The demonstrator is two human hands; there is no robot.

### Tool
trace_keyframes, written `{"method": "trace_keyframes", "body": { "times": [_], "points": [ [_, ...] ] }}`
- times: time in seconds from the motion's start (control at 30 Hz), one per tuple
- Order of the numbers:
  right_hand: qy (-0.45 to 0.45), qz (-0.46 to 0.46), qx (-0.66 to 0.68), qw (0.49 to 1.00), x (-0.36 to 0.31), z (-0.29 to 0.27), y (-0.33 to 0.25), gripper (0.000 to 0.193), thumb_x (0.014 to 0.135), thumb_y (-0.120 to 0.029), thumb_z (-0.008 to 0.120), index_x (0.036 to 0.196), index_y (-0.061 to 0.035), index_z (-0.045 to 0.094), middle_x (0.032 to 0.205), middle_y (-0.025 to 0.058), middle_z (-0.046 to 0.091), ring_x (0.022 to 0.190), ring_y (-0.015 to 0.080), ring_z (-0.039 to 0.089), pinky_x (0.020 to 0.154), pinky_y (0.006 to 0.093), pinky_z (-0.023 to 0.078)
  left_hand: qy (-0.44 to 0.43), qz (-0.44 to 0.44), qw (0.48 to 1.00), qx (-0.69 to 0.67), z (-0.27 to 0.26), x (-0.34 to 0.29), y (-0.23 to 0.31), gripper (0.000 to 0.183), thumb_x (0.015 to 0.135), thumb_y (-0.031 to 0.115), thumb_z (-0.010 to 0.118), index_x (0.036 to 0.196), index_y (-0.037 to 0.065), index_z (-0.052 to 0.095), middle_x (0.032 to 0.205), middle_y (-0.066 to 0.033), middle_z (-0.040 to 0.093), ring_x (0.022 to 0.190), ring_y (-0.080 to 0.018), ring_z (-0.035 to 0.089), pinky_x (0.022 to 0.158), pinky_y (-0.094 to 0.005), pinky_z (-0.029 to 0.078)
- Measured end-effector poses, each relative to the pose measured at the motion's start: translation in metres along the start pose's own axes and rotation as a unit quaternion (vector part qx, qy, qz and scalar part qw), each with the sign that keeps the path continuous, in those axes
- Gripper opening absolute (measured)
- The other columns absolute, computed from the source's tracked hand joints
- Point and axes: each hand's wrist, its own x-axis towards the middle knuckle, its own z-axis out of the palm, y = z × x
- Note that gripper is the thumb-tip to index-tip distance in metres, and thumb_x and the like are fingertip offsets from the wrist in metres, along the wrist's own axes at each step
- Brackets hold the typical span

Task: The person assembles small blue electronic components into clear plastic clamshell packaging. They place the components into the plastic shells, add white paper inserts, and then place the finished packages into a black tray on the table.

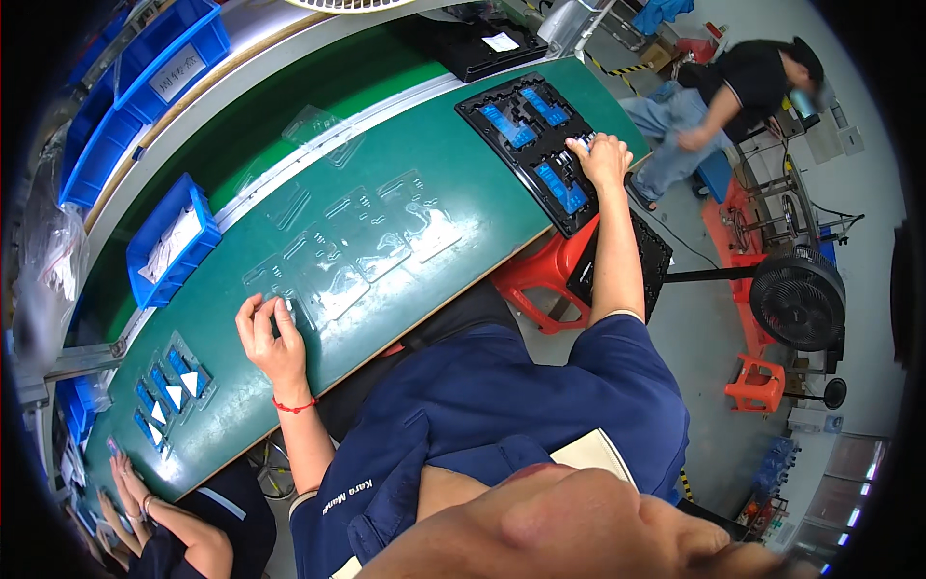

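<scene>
My right hand (606, 159) reaches over a black moulded tray (494, 166) at the far right of the bench, its fingers pinched over one compartment. What they hold, if anything, is hidden. Blue rectangular parts (561, 187) lie in other compartments of that tray. My left hand (274, 340) hovers at or just above the nearest edge of a clear plastic blister tray (280, 280), its fingers curled but apart and nothing visible in them. Several more clear blister trays (333, 275) lie in a row between my hands.
Blister trays with blue parts and white triangles (174, 394) lie at left, near another person's hands (125, 482). A blue bin (174, 241) stands behind. A red stool (540, 289) and another black tray (637, 265) are beside the bench. A person (743, 96) bends beyond it.
</scene>
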Motion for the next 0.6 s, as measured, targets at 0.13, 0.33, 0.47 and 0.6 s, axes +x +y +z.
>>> {"method": "trace_keyframes", "body": {
  "times": [0.13, 0.33, 0.47, 0.6],
  "points": [
    [0.0, 0.032, -0.057, 0.998, -0.007, -0.025, -0.015, 0.059, 0.077, -0.061, 0.065, 0.09, -0.0037, 0.064, 0.081, 0.018, 0.07, 0.08, 0.0359, 0.069, 0.073, 0.0475, 0.052, 0.001, -0.006, 1.0, -0.002, 0.0, -0.001, -0.001, 0.004, 0.085, 0.004, 0.067, 0.086, 0.001, 0.067, 0.102, -0.0151, 0.061, 0.088, -0.0279, 0.062, 0.073, -0.0347, 0.051],
    [-0.043, -0.017, 0.078, 0.996, -0.06, -0.03, -0.066, 0.063, 0.075, -0.062, 0.068, 0.088, 0.0003, 0.066, 0.083, 0.0211, 0.068, 0.082, 0.0386, 0.066, 0.072, 0.0475, 0.051, 0.002, 0.002, 1.0, -0.002, -0.001, 0.001, 0.0, 0.004, 0.085, 0.004, 0.067, 0.085, 0.0, 0.067, 0.101, -0.0145, 0.061, 0.088, -0.0273, 0.062, 0.072, -0.0343, 0.05],
    [0.042, -0.07, 0.074, 0.994, -0.081, -0.025, -0.079, 0.069, 0.067, -0.064, 0.073, 0.091, 0.0006, 0.065, 0.097, 0.0228, 0.063, 0.096, 0.0359, 0.056, 0.086, 0.0465, 0.043, 0.007, 0.007, 1.0, -0.004, -0.003, 0.0, -0.001, 0.003, 0.085, 0.004, 0.067, 0.085, 0.001, 0.067, 0.1, -0.0145, 0.061, 0.087, -0.0273, 0.062, 0.072, -0.0345, 0.05],
    [-0.019, -0.056, 0.064, 0.996, -0.077, -0.04, -0.084, 0.08, 0.061, -0.068, 0.075, 0.099, 0.0017, 0.062, 0.094, 0.022, 0.066, 0.093, 0.0361, 0.059, 0.087, 0.0453, 0.042, 0.009, 0.005, 1.0, -0.008, -0.004, -0.002, -0.001, 0.003, 0.084, 0.003, 0.067, 0.085, 0.0, 0.067, 0.098, -0.0147, 0.062, 0.087, -0.0281, 0.062, 0.073, -0.0352, 0.05]
  ]
}}
